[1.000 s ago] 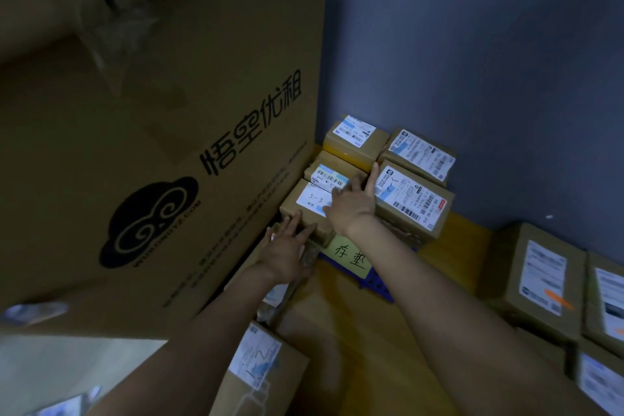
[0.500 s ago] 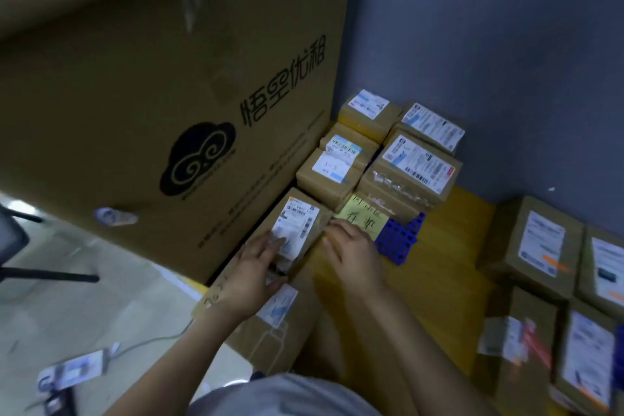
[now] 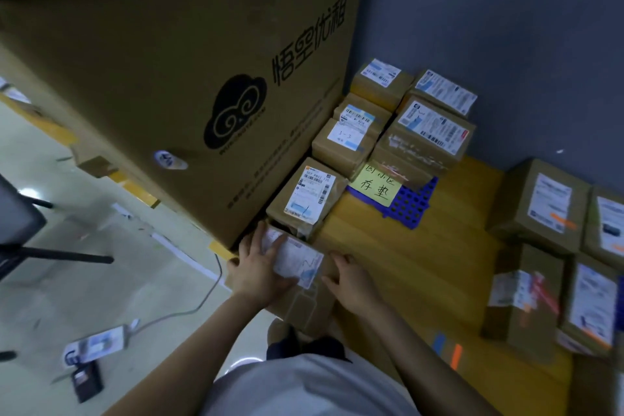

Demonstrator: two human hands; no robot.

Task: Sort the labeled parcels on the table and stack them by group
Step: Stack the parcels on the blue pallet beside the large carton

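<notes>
One huge cardboard carton [image 3: 169, 61] at the left, printed in black with a cloud logo and 悟空优租. One yellow wooden desk [image 3: 422, 263] beside it, set against a grey-blue wall [image 3: 489, 27].

Eleven brown cardboard parcels counted on the desk, each topped with a white shipping label:
- Five back-corner parcels [image 3: 427, 145] packed tight together, one hand-marked "3-3".
- Four right-hand parcels [image 3: 540, 206] near the frame edge, some with orange tape strips, print too blurred to read.
- One middle parcel [image 3: 307, 203] touching the carton's base, with barcodes and a bold code that seems to start S07.
- One nearest parcel [image 3: 304, 307] at the desk's near left corner, just in front of the middle one.

Nearest parcel: plain brown box, white label with a blue patch at one corner and a pen scribble, text unreadable, and a faint printed outline on the cardboard below.

Two bare hands on it. Left hand [image 3: 258, 267] flat on the top, fingers straight and spread over the label's left end. Right hand [image 3: 351, 280] at the box's right edge, fingers nearly straight and touching the cardboard, not wrapped round it.

One blue perforated plastic pad [image 3: 408, 203] under the back-corner parcels. One yellow note [image 3: 374, 184] on it, handwritten, lower line 存垫. On the floor, one white badge card [image 3: 94, 346] on a cable.
</notes>
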